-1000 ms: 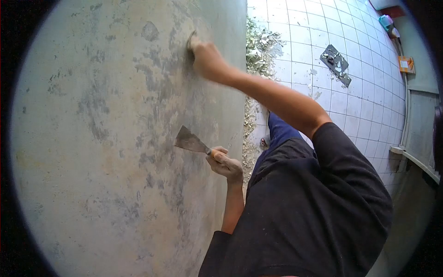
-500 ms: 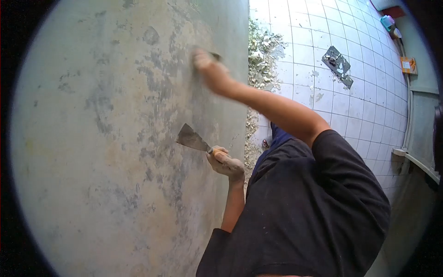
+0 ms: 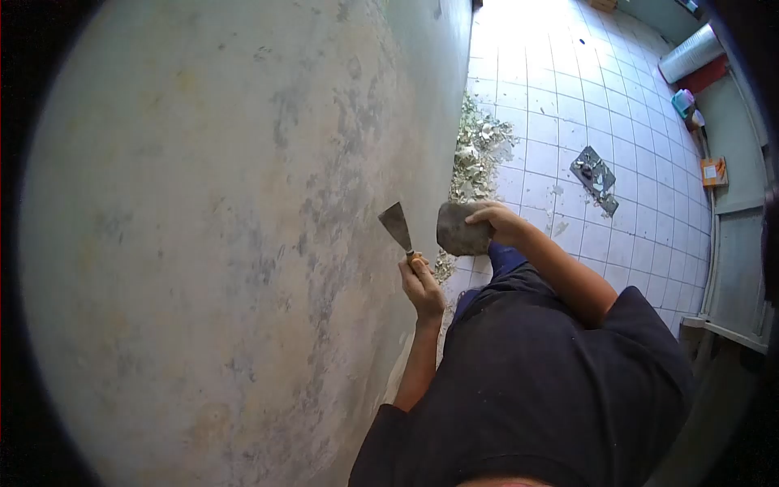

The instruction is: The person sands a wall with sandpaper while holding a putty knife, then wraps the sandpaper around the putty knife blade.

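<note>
My left hand (image 3: 422, 288) is wrapped round the wooden handle of a putty knife (image 3: 396, 226), whose dark, flared blade points up and away from me. My right hand (image 3: 497, 221) grips a flat grey plate (image 3: 462, 230) with rounded corners by its right edge, fingers lying over the top. The plate is beside the putty knife, a small gap between them. To the left rises a worn wall (image 3: 243, 227) with grey patches and stains, and the knife's blade overlaps it in this view.
Chips of debris (image 3: 479, 154) lie heaped along the wall's foot on the white tiled floor (image 3: 552, 89). Farther out is a dark flat board (image 3: 594, 169) with flakes on it. An orange box (image 3: 714, 172) and a white cylinder (image 3: 688, 55) stand along the right side.
My right hand has come off the wall and back toward my body, bringing the grey plate into clear sight. My left hand has shifted right with the putty knife, its blade now more upright.
</note>
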Demonstrator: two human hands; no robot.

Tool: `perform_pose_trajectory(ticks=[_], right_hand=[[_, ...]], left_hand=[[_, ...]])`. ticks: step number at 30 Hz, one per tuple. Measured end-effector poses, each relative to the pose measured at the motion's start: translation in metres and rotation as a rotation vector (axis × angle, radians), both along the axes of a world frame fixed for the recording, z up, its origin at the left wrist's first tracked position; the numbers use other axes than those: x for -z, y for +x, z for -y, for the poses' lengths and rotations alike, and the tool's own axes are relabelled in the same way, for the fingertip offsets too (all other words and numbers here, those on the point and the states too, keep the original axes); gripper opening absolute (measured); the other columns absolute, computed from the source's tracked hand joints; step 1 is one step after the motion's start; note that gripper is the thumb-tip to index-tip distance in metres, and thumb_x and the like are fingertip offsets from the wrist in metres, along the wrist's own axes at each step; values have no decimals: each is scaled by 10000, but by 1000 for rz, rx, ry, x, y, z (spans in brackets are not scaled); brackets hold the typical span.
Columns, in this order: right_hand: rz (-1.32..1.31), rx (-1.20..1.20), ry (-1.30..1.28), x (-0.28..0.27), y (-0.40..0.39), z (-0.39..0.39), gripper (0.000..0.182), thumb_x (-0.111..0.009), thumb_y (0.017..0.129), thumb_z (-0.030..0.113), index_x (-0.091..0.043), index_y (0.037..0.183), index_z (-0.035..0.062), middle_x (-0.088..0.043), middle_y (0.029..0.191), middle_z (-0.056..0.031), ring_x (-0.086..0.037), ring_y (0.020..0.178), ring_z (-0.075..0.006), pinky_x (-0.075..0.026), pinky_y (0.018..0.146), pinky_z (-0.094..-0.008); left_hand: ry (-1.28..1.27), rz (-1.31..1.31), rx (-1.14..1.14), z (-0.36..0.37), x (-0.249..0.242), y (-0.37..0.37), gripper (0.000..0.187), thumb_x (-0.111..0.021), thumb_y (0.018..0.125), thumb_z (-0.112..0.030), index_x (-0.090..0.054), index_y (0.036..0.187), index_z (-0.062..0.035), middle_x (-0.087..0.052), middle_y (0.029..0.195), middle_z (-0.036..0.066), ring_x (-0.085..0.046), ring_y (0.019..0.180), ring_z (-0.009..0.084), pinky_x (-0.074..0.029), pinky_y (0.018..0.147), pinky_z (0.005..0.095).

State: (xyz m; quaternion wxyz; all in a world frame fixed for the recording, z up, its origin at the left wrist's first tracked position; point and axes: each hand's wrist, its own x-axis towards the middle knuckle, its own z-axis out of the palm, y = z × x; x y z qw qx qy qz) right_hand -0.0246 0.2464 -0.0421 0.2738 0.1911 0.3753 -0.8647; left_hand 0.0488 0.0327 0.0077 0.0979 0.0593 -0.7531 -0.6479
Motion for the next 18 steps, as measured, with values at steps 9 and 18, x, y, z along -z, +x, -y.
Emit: perform_pose_trajectory(ticks=[9,18], right_hand=[[-297,-498,358,-38,31,-12,346,-682,759,48,-694,1100,-8,-693,914,-45,-630,793,-133,-503,703,-264],[-490,-730,296,-63,6,-81,277,-703,807,87,-676,1064,-14,-699,946,-36,-632,845,-106,-507,747,-256]], left_hand=[[-485,-13,67,-6,-2,8,507,-824,799,-393,-490,807,-12,-475,745,97,-506,714,296,-419,678,433],[14,9,-35,-89,9,26,517,-777,839,-8,-293,669,-75,-284,629,-56,-276,590,61,-324,529,270]])
